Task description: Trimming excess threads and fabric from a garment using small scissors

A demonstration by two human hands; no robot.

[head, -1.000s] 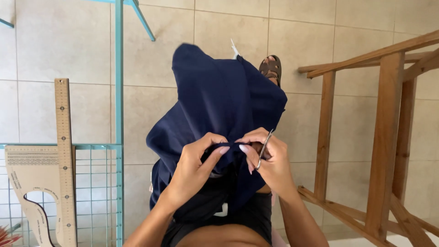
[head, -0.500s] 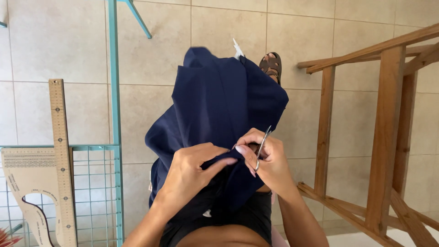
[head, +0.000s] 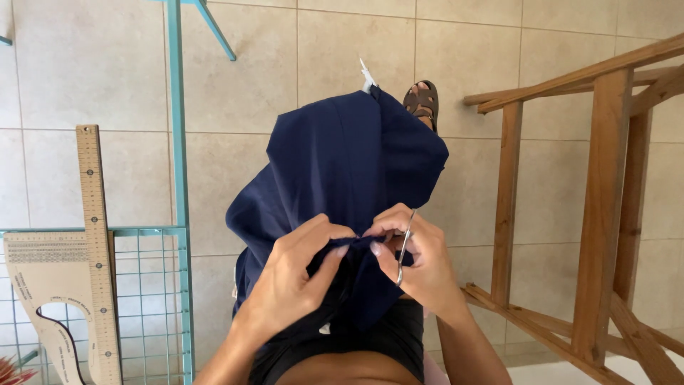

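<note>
Fabric (head: 342, 178) fills the middle of the view: a dark navy cloth, draped over the person's lap and hanging away toward the far tiled floor (head: 249, 85). Both hands meet at its near edge. The left hand (head: 296, 281) is curled, fingers and thumb pressed together on a fold of the navy cloth, gathering it up against the other hand. The right hand (head: 420, 260) is also closed, its fingertips pinching the same fold from the right while holding a small pair of metal snips (head: 404, 249) (thin and silvery, the blades angled up and away from the wrist). Whether the blades touch the cloth cannot be told, since the fingers cover that spot.

At the far end of the cloth a small white tag (head: 367, 75) sticks out, and just right of it a foot in a dark sandal (head: 422, 102) rests on the tiles. On the right stands a wooden frame (head: 598, 214) of slanted rails and posts, well apart from the hands. On the left a turquoise wire rack (head: 174, 214) rises, and against its grid leans a wooden ruler (head: 96, 242) with a pale curved pattern ruler (head: 43, 285) beside it. Near the lower left corner a bit of something red (head: 11, 372) shows, too small to identify.
</note>
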